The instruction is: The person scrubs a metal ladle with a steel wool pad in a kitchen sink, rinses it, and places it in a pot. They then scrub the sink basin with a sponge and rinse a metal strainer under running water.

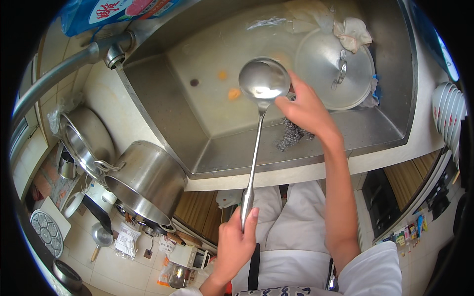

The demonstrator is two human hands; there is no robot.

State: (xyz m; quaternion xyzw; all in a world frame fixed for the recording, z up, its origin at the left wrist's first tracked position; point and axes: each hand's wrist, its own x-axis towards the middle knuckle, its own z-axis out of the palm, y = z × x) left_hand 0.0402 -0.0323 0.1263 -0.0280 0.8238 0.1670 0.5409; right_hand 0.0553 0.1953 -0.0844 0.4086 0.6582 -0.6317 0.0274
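A stainless steel ladle [265,79] is held over the sink, its bowl out over the water and its long handle slanting back towards me. My left hand [237,242] grips the end of that handle. At the bowl's right edge is my right hand [309,109], thumb on the near side and fingers partly hidden behind. A tangled steel wool scourer [294,135] shows between thumb and fingers and hangs below the palm. Cloudy water stands in the stainless steel sink [177,148]. A round metal lid [318,70] with a loop handle lies in it at the right.
A crumpled cloth [351,33] rests on the lid's far edge. Orange scraps [233,93] lie in the water. The faucet [74,61] reaches over the left counter. Beside the sink are a large steel pot [148,177] and a pan [94,129]. Stacked bowls [446,111] stand at right.
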